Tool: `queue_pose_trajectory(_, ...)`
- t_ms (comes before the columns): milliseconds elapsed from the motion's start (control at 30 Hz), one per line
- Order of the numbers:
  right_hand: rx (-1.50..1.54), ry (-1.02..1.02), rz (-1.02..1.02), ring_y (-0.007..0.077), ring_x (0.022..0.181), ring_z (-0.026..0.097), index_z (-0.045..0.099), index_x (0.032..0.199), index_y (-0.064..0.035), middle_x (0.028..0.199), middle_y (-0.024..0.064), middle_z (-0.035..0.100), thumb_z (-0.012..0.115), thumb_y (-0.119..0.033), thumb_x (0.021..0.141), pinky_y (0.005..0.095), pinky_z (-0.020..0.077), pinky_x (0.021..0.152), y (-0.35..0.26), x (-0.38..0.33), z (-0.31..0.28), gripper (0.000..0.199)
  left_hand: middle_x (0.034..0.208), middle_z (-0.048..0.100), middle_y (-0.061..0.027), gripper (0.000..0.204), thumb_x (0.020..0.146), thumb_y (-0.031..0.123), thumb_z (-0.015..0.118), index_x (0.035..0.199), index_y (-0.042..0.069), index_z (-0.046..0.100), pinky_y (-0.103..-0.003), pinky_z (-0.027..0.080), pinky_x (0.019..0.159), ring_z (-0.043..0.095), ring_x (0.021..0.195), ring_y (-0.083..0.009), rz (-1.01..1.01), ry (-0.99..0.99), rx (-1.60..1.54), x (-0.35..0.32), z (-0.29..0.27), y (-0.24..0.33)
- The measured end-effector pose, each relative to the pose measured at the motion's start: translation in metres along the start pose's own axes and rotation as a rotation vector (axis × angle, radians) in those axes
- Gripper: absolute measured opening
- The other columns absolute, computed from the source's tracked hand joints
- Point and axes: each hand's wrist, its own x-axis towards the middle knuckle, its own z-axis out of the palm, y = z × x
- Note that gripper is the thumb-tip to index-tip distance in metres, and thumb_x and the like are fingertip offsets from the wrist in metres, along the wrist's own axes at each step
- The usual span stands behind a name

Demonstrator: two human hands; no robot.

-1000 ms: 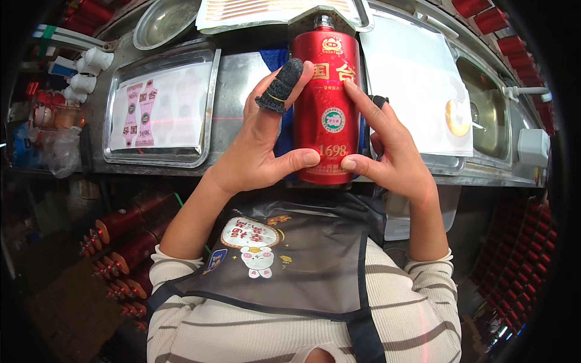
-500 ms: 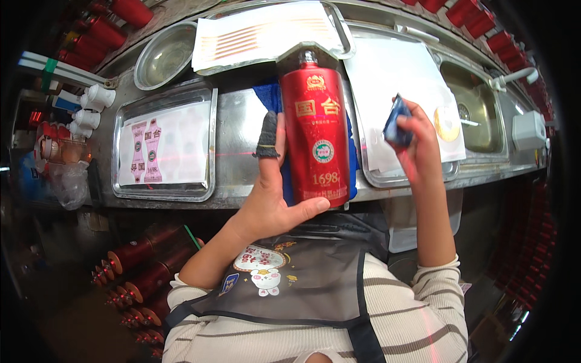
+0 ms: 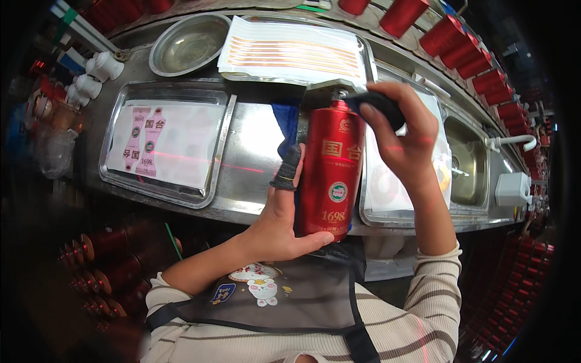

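Observation:
A glossy red bottle [image 3: 325, 187] with gold lettering and a round green-and-white emblem lies before me, its neck pointing away. My left hand [image 3: 269, 227] grips it by the lower end, thumb across the base and fingers along its left side. A dark grey wrap [image 3: 287, 169] covers one of those fingers. In my right hand [image 3: 411, 136] is a small dark pad [image 3: 385, 109], pinched between thumb and fingers beside the bottle's neck. Whether the pad touches the neck I cannot tell. Behind the neck a dark angular support [image 3: 318, 94] shows in part.
On the left a metal tray [image 3: 212, 190] holds pink-printed decal sheets. Orange-striped strips on white paper [image 3: 242, 30] lie in a far tray, beside a metal bowl [image 3: 158, 57]. A blue cloth [image 3: 284, 124] lies near the bottle. Rightward are a paper-covered tray [image 3: 387, 219] and a sink [image 3: 467, 148].
My right hand has moved up and left, bringing the pad from over the right tray to the bottle's neck. My left hand still holds the bottle. The whole view has shifted.

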Motion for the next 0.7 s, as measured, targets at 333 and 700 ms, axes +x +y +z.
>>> queue_pose_trajectory(333,-0.243,-0.211,-0.477,0.0219,0.071,0.058,0.063,0.086,-0.0084,0.075,0.0046,0.055,0.072,-0.015,0.07,0.0347,0.0485,0.061,-0.041,-0.007,0.013,0.02,0.168,0.001,-0.0263,0.114,0.083,0.018,0.077,0.16,-0.001,-0.006,-0.048,0.014,0.124,0.012,0.155,-0.0395,0.107,0.011,-0.095,-0.007,-0.006,-0.013)
queue_pose_trajectory(700,0.3,0.389,0.683,0.0106,0.084,0.063,0.062,0.108,-0.0005,0.095,0.0056,0.067,0.075,-0.008,0.089,0.0245,0.0516,0.075,-0.007,-0.083,0.015,0.024,0.163,0.024,-0.0228,0.092,0.091,0.014,0.075,0.158,-0.002,0.014,-0.043,0.025,0.122,0.031,0.149,-0.0299,0.067,0.171,0.025,0.016,0.005,0.011)
